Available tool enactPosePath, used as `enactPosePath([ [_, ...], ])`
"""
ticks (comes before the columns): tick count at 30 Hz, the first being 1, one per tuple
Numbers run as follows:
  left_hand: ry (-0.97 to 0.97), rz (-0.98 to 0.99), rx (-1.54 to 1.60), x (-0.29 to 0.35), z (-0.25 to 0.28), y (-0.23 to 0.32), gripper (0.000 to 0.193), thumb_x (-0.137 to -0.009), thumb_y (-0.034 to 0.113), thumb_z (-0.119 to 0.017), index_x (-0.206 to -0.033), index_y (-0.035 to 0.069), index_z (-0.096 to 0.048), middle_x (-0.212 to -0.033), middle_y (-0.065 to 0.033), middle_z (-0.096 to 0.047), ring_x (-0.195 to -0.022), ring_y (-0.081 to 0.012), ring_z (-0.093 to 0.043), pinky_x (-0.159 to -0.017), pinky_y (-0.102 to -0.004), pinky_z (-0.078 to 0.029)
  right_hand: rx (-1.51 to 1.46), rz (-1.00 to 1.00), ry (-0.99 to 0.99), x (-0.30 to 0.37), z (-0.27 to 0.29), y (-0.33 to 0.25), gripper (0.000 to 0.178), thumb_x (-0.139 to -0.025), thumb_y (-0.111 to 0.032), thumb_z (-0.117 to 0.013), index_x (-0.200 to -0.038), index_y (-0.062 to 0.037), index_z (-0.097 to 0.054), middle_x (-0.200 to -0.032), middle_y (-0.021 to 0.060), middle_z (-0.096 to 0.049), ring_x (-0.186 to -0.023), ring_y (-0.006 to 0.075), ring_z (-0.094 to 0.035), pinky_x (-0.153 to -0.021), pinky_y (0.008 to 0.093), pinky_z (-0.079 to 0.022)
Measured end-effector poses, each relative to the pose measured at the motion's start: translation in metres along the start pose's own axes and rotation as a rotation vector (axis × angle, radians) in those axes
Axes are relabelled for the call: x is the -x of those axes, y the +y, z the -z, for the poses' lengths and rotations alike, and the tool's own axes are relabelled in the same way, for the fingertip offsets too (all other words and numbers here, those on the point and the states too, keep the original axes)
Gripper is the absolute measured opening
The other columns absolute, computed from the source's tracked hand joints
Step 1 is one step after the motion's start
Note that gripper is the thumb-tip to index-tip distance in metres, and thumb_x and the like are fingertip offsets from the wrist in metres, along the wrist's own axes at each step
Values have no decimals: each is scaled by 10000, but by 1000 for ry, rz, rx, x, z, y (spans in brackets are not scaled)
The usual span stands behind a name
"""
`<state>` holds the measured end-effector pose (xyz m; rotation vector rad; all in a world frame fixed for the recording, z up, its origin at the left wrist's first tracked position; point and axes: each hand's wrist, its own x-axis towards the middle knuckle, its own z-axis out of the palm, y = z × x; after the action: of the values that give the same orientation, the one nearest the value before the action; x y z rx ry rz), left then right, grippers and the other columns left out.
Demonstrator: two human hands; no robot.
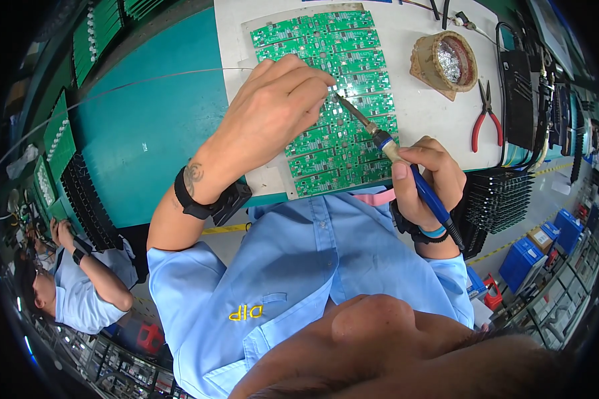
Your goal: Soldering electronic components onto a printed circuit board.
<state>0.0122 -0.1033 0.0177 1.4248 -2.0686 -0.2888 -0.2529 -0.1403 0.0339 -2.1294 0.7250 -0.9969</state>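
A green panel of circuit boards (343, 156) lies on the white work surface in front of me. My right hand (432, 176) grips a soldering iron (385, 141) with a blue handle. Its tip points up and left and meets the panel near its middle. Pinched in my left hand (276, 100) is a thin solder wire (173, 72), which trails off to the left. The left fingertips are close to the iron's tip, over the panel, and hide part of its left side. Exactly where wire and tip meet is too small to tell.
A round tan pot (446, 61) with shiny metallic contents stands at the back right. Red-handled pliers (487, 116) lie beside it, next to a black unit with cables (522, 100). Green boards (60, 143) stand at the left. A co-worker (90, 286) sits farther left.
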Motion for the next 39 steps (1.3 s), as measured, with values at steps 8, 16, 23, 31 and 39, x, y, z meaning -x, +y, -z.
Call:
enactPosePath([
  [8, 68, 1, 35, -1, -4, -4, 171, -792, 7, -747, -930, 43, -652, -1051, -37, -711, -967, -232, -637, -813, -369, -484, -4, -48, 30, 6, 10, -4, 153, -887, -14, -719, -1006, 40, -640, -772, 137, -660, -598, 166, -585, -527, 264, -427],
  [16, 242, 142, 8, -2, 5, -5, 138, -850, -3, -729, -941, 29, -631, -936, -76, -688, -830, -282, -647, -755, -394, -510, 285, -88, 271, 21, 32, 25, 217, -999, -81, -598, -1162, 58, -627, -987, 159, -646, -812, 176, -586, -705, 295, -455],
  [23, 137, 426, 332, -4, 6, 6, 125, -886, -8, -714, -959, 16, -615, -908, -115, -655, -759, -318, -634, -734, -406, -524, 225, -117, 298, 19, 31, 23, 298, -1003, -117, -583, -1236, 64, -624, -1038, 181, -641, -906, 211, -598, -828, 324, -475],
  [31, 113, 18, 105, -5, 3, -14, 169, -833, -6, -736, -969, 10, -637, -1008, -99, -689, -929, -302, -645, -813, -417, -535, -34, -25, -15, -9, 19, 1, 215, -882, -27, -681, -1078, 60, -699, -880, 157, -695, -724, 248, -616, -674, 340, -491],
  [39, 22, -6, 74, -5, 3, -14, 165, -813, -31, -715, -970, -8, -671, -1119, -62, -738, -1030, -283, -644, -861, -393, -546, -48, 27, -26, -15, 3, 3, 180, -846, -13, -704, -1013, 50, -722, -779, 119, -688, -624, 235, -586, -610, 341, -464],
])
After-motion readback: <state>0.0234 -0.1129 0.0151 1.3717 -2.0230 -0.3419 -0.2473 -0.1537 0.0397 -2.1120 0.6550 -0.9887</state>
